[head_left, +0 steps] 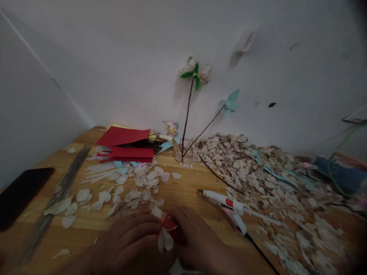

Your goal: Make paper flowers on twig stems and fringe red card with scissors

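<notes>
Pinched between left hand (129, 238) and right hand (199, 240), the flower (165, 232) may crumple if pressed harder; the glue gun (226, 207) nearby could burn the right one.

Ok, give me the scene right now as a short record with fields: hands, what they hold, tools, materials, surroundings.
left hand: grip closed on the petal piece from the left
right hand: grip closed on the same piece from the right
petal piece: red and white paper petals, held low over the table
glue gun: lies right of the hands, nozzle pointing left
loose petals: scattered beyond the hands
petal pile: large heap to the right
red paper: sheets near the wall
left side: wire bundle, dark phone
paper flowers: two stems leaning on the wall
</notes>
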Action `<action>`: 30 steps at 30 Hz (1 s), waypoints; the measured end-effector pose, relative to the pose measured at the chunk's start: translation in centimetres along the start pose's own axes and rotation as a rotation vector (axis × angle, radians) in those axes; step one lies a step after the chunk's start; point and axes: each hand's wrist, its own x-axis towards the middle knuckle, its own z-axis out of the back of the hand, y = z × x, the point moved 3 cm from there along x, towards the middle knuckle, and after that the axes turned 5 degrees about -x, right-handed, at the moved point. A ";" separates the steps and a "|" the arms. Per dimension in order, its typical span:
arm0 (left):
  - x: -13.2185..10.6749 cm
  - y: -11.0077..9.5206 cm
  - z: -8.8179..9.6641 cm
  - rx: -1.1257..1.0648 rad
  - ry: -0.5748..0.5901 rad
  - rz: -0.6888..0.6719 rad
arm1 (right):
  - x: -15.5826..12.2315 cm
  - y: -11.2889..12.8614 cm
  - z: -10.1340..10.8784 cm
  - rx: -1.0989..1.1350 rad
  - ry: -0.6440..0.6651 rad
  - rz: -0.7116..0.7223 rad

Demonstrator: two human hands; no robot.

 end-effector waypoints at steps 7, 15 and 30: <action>1.2 -1.1 0.4 -0.033 -0.107 0.024 | -0.1 1.5 3.4 0.224 -0.122 0.007; 1.9 -1.6 0.7 -0.072 -0.095 -0.115 | -0.3 3.2 5.0 0.231 -0.129 0.301; 1.6 0.0 0.4 -0.143 -0.334 0.368 | -0.7 2.6 5.5 -0.109 -0.393 0.481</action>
